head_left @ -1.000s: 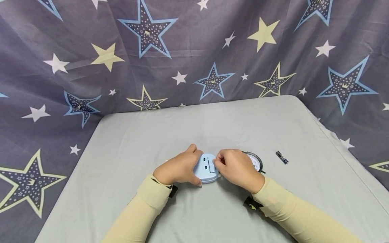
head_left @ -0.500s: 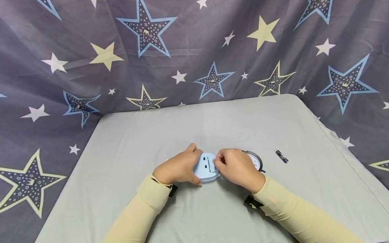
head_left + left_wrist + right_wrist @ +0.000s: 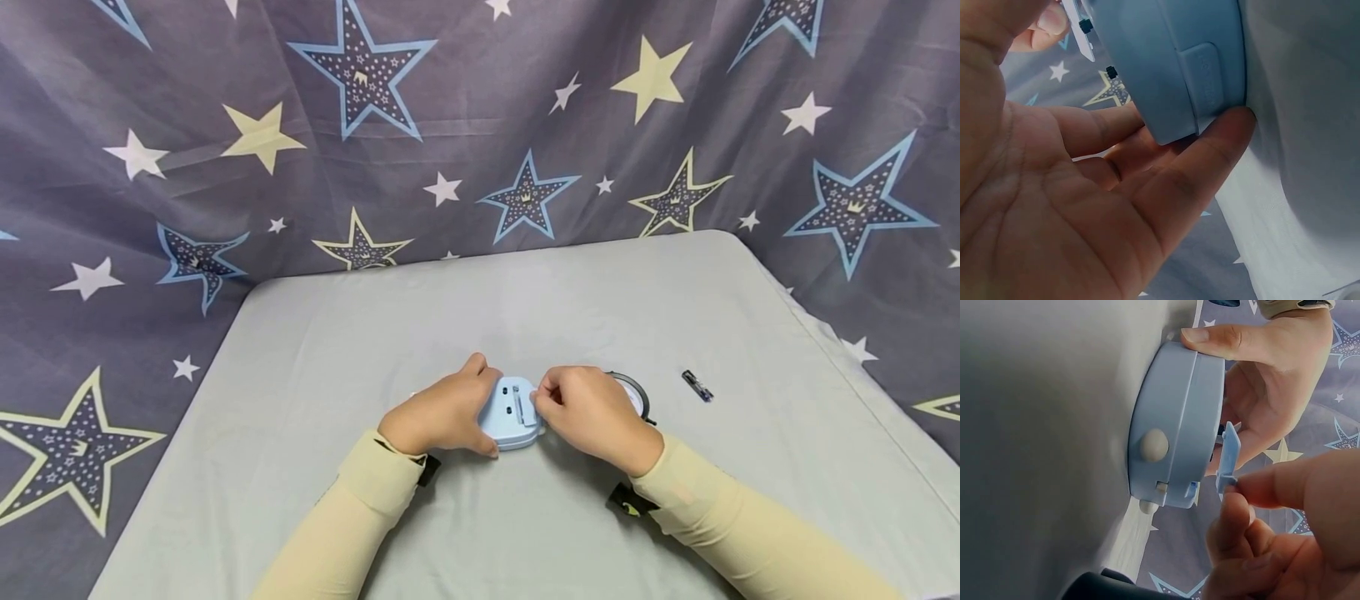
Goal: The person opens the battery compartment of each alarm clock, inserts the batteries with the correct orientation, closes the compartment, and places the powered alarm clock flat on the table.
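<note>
A light blue alarm clock (image 3: 504, 428) lies face down, its back with two black knobs turned up. My left hand (image 3: 442, 412) grips it around the left side, thumb at the near edge and fingers at the far edge. In the right wrist view, the clock's side (image 3: 1169, 412) shows pale round feet. My right hand (image 3: 596, 417) pinches the blue battery cover (image 3: 1229, 453) between thumb and forefinger. The cover stands apart from the clock's back, and the slot at the edge is uncovered.
Partly behind my right hand is a round white dial with a dark rim (image 3: 637, 396). Farther right lies a small dark battery-like piece (image 3: 697, 386). A grey cloth (image 3: 480, 317) covers the surface, and a star-patterned curtain (image 3: 465, 108) hangs behind it.
My right hand has drawn slightly to the right, and the battery cover has lifted from the clock's back with it. The left hand keeps its hold on the clock.
</note>
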{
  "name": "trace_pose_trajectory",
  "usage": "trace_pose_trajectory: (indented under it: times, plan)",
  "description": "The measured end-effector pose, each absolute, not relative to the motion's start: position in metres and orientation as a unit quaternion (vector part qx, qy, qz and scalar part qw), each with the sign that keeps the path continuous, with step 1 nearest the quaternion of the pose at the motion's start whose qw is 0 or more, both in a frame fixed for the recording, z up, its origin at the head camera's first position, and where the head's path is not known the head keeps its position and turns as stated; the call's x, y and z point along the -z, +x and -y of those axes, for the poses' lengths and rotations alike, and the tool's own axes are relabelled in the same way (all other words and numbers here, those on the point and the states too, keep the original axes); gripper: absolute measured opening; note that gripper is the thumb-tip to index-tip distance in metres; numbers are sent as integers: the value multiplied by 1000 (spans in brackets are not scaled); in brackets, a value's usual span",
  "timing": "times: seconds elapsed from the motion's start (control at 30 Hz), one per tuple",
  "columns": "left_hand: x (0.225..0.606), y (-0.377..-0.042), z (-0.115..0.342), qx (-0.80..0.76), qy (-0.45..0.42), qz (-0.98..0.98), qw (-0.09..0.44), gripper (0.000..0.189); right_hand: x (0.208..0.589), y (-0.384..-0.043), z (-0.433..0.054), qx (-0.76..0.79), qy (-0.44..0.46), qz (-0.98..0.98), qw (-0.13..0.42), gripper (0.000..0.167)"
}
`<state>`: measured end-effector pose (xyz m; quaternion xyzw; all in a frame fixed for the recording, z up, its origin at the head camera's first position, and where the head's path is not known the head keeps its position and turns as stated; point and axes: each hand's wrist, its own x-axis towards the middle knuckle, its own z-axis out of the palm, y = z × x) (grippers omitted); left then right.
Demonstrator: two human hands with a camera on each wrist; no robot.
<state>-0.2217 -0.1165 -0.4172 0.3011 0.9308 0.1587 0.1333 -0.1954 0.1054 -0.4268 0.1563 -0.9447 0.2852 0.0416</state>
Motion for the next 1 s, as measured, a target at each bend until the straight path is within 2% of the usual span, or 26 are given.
trace_pose_trajectory:
  times: [1.0]
  plan:
    - [418, -219, 114, -147, 302, -934, 120, 82, 428, -185, -120, -260, 160, 951, 40, 23]
